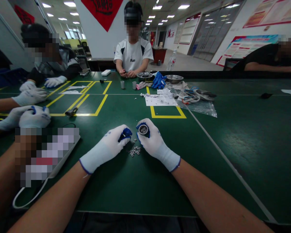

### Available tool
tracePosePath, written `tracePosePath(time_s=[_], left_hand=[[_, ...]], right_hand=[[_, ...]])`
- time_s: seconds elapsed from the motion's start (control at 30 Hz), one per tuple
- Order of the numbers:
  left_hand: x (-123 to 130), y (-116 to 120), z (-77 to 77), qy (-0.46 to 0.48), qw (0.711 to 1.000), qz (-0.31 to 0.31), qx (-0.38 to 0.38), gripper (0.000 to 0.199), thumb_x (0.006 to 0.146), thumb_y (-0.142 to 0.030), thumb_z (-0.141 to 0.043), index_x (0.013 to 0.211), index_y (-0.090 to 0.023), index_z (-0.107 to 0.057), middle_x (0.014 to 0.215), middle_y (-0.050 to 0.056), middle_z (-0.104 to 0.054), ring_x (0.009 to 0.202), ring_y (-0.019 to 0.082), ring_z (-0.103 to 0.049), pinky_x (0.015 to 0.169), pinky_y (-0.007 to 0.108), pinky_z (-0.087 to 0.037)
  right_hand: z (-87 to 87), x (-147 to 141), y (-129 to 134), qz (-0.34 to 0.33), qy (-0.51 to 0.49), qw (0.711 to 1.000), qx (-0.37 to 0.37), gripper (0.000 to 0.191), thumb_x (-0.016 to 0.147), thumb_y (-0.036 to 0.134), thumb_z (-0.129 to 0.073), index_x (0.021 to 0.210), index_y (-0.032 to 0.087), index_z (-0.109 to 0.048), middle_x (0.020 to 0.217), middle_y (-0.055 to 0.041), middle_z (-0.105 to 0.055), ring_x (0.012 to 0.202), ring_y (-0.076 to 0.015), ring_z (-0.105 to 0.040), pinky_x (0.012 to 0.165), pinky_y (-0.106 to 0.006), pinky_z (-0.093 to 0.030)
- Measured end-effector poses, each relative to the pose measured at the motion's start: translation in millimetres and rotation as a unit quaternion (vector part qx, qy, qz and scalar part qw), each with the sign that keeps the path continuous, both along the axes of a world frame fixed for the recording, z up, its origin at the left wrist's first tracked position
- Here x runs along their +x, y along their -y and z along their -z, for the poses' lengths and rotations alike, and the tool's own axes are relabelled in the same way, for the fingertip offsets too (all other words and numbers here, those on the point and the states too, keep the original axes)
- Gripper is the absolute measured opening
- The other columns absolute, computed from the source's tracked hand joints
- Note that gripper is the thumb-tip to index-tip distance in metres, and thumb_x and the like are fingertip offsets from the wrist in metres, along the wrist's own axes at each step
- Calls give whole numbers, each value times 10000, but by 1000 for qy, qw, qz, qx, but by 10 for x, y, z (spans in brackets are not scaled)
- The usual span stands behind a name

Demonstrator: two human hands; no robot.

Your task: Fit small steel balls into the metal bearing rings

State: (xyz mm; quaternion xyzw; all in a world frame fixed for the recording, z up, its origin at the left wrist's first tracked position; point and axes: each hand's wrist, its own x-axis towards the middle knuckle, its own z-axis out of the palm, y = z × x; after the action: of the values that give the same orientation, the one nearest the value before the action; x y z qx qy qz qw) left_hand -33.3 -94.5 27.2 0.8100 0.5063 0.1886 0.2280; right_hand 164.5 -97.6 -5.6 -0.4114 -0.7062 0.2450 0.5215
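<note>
My right hand (153, 137), in a white glove with blue fingertips, is closed around a small round metal cup (143, 130). Its open end faces up toward me, and small pieces show inside. Just to the left, my left hand (111, 142) wears the same kind of glove. Its thumb and fingers are curled together in a pinch; whatever they may hold is hidden. On the green table between my hands lies a loose pile of small metal nuts (135, 151), with a few strays nearer the left fingertips.
At left, co-workers' gloved hands (35, 116) rest near a white power strip (63, 152) with a cable. A dark metal part (71, 111) lies by yellow tape. Ahead are two grey cups (122, 84), blue gloves (158, 80), metal bowls (174, 78), paper (160, 100) and a plastic bag (206, 108).
</note>
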Motion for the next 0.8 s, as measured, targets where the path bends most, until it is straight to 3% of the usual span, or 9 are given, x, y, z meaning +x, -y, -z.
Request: tracePosePath(time_s=[0.2,0.3,0.47,0.8], left_hand=[[33,59,-157,148,988,-41,10,282,859,-293,-655,1129,-237,-715,1108,70,-784,1045,279,-727,1024,488,-567],[54,96,-211,190,981,-27,-3,250,859,-312,-669,1080,-224,-748,1075,65,-784,1011,269,-729,999,471,-579],[118,138,-204,187,982,10,1,167,860,-320,-698,966,-217,-774,1026,49,-744,958,241,-709,923,426,-590],[177,166,-180,149,988,32,33,124,903,-307,-712,862,-232,-802,951,29,-705,880,212,-682,826,374,-578]], right_hand=[[-13,-6,9,-3,3,1000,-30,150,817,171,-576,923,240,-497,882,-21,-584,831,-216,-610,754,-357,-514],[-24,-18,18,-19,0,999,-40,139,814,177,-572,908,238,-489,847,-2,-569,778,-200,-594,716,-340,-495],[-38,-59,61,-48,28,997,-59,120,844,200,-602,884,234,-494,827,10,-567,741,-180,-569,662,-307,-448],[-5,-87,110,-71,54,994,-66,145,847,158,-603,927,230,-506,884,-16,-581,806,-202,-586,705,-344,-487]])
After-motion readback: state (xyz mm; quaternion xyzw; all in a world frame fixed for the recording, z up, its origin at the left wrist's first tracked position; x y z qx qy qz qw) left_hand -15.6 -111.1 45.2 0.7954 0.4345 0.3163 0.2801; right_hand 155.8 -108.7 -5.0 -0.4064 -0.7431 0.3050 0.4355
